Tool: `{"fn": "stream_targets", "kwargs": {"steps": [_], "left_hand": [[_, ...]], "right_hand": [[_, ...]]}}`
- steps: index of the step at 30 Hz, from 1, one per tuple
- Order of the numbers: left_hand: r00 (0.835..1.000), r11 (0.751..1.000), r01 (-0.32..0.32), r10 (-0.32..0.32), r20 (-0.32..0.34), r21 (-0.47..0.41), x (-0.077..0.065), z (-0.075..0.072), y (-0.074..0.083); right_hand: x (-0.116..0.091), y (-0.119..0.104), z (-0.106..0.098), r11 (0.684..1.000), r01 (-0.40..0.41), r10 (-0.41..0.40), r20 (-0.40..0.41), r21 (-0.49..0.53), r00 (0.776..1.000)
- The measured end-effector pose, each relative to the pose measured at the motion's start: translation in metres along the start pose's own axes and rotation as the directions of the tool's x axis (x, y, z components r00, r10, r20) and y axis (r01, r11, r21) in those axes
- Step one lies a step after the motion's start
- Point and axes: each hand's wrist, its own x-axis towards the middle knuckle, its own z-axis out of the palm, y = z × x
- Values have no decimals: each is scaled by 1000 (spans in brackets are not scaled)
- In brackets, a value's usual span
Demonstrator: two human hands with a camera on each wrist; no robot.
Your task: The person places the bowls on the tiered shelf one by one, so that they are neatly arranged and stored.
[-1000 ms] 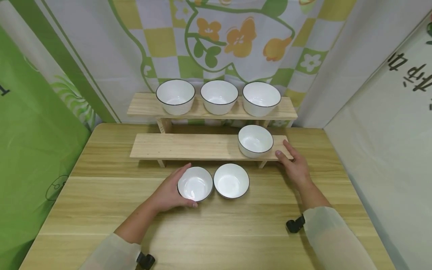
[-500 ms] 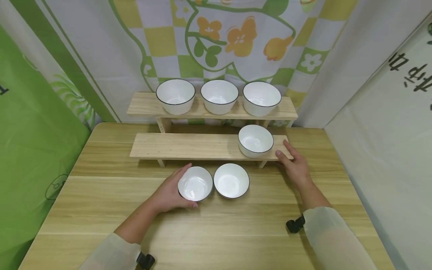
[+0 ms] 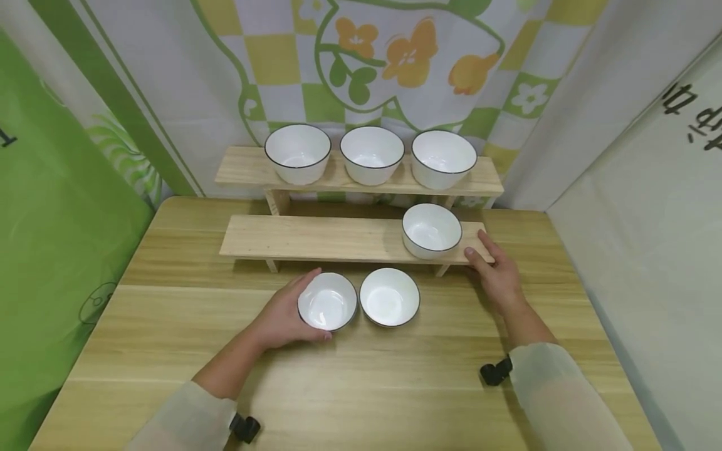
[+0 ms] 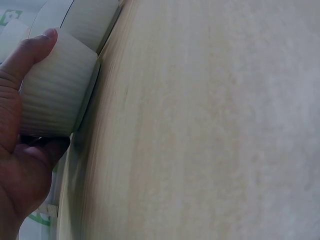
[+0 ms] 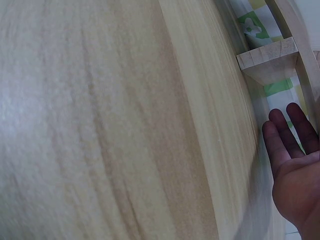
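My left hand (image 3: 284, 315) holds a white bowl (image 3: 327, 302) with a dark rim, standing on the table. Thumb and fingers lie round its side; in the left wrist view the thumb presses its ribbed outer wall (image 4: 57, 82). A second white bowl (image 3: 390, 298) stands just to its right. At the right end of the lower wooden shelf (image 3: 310, 238), my right hand (image 3: 501, 279) rests with thumb and forefinger on the board. In the right wrist view the other fingers (image 5: 282, 135) reach out nearly straight below it. Another bowl (image 3: 432, 232) sits on that shelf beside this hand.
The upper shelf (image 3: 245, 166) carries three white bowls, left (image 3: 298, 153), middle (image 3: 372, 155) and right (image 3: 443, 158). Behind it hangs a patterned cloth (image 3: 276, 59). A green panel (image 3: 51, 207) and a white panel (image 3: 648, 219) flank the wooden table (image 3: 383, 394).
The whole scene has shifted slightly upward as the head view tilted. Both hands keep their places, the left at the bowl and the right at the shelf end.
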Motion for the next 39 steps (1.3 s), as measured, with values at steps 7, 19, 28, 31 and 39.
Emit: {"fn": "stream_targets", "kwargs": {"steps": [7,19,28,31,39], "left_hand": [[1000,1000,18,-18,-23,8,1,-7,4],[998,998,14,-11,-66,54,11,-23,23],[996,1000,12,-10,-84,18,20,-35,41],[997,1000,8,-6,-81,21,24,-38,47],[993,999,-29,31,-110,15,34,-43,59]], "right_hand": [[-1,-1,-1,1000,3,-3,6,-4,1000],[1,1,-1,999,26,-26,4,21,1000],[9,12,-5,1000,27,-27,1,-9,1000],[15,21,-7,999,33,-33,-2,-8,999],[21,34,-7,999,42,-42,-11,10,999]]}}
